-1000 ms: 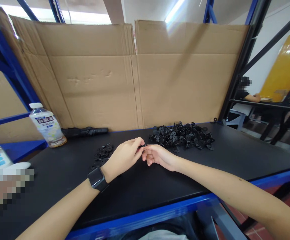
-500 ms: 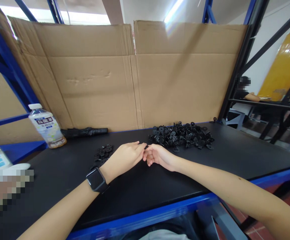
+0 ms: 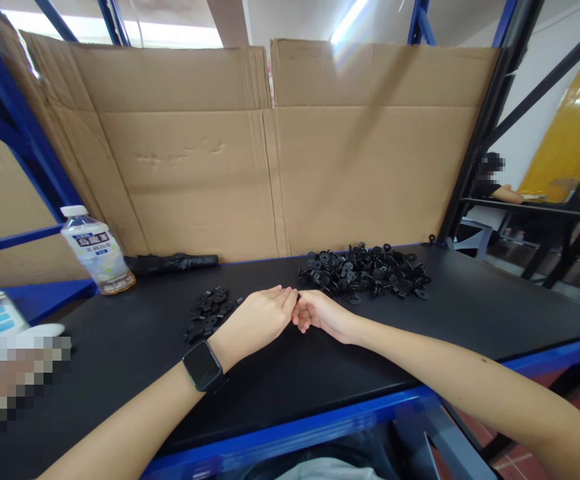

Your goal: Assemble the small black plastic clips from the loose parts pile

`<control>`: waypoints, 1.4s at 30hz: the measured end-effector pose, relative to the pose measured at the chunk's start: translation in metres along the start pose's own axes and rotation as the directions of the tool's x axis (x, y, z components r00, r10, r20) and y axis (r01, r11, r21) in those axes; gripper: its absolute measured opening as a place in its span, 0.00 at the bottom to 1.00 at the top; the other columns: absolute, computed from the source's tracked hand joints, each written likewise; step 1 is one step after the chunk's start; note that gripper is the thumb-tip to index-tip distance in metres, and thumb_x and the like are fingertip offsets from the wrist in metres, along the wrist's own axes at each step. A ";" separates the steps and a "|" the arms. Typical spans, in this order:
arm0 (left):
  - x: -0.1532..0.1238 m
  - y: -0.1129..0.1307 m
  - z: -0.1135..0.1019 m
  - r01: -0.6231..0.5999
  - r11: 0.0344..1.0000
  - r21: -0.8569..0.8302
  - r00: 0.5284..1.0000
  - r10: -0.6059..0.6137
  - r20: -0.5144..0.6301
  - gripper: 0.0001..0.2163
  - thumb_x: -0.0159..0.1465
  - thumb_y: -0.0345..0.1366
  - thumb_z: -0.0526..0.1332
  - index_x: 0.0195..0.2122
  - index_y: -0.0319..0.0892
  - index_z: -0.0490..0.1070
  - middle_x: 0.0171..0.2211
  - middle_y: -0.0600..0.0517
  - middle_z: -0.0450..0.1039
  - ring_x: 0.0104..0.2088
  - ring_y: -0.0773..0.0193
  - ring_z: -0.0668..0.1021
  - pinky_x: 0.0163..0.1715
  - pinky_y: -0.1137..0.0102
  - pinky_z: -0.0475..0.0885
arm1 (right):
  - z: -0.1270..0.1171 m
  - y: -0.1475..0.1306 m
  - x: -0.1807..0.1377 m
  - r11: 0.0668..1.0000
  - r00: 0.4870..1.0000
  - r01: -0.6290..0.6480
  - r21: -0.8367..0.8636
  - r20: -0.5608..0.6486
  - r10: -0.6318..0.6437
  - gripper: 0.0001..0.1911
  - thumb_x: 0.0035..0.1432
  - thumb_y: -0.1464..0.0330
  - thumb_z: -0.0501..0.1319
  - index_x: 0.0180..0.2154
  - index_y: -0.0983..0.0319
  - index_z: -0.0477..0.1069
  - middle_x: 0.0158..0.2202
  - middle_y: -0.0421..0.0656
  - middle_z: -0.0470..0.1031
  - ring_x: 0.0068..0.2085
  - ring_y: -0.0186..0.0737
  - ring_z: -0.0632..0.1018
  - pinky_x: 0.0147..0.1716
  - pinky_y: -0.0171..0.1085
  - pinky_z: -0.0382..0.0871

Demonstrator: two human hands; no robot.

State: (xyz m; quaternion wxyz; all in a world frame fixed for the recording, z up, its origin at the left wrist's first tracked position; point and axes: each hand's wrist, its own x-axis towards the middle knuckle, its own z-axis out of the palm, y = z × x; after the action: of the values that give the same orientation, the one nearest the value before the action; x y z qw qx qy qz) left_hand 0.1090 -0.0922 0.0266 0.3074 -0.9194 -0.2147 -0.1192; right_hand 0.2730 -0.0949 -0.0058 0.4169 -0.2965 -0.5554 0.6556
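- Our left hand (image 3: 263, 317), wearing a black square-faced watch (image 3: 203, 366), is now lying flatter over the fingertips of our right hand (image 3: 323, 313); a second ago its thumb and finger were visibly pinching.
- The small black plastic-looking piece (image 3: 298, 297) is showing only as a dark sliver where our fingertips are meeting — earlier, more of it was peeking out.
- Our left fingers are staying close together and our right ones are curling loosely; with the contact covered, we cannot tell how far either grip is opening, or which hand is bearing the piece.
- We are judging that both hands are handling this one piece above the black flat tabletop (image 3: 320, 387) — it is seemingly not yet set down.
- From our hands, the large heap of round black parts (image 3: 365, 270) is lying near two o'clock, and the smaller cluster of black parts (image 3: 210, 312) at nine; neither is visibly changing.
- The clear white-capped plastic bottle (image 3: 97, 253) is standing between nine and ten, well apart.
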 end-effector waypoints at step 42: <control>-0.007 -0.038 -0.010 0.493 0.843 -0.215 0.870 -0.477 0.126 0.14 0.66 0.37 0.45 0.43 0.42 0.69 0.38 0.48 0.76 0.37 0.59 0.78 0.41 0.66 0.69 | -0.008 -0.013 0.002 0.931 0.960 0.096 0.352 -0.280 0.007 0.10 0.54 0.64 0.57 0.33 0.65 0.71 0.18 0.35 0.64 0.17 0.26 0.59 0.21 0.31 0.53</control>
State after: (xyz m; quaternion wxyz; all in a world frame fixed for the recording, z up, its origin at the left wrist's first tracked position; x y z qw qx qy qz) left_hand 0.0844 -0.0734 0.0509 0.1463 -0.8690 -0.4342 -0.1869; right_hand 0.2818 -0.0891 0.0057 0.5528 -0.2906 -0.3678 0.6890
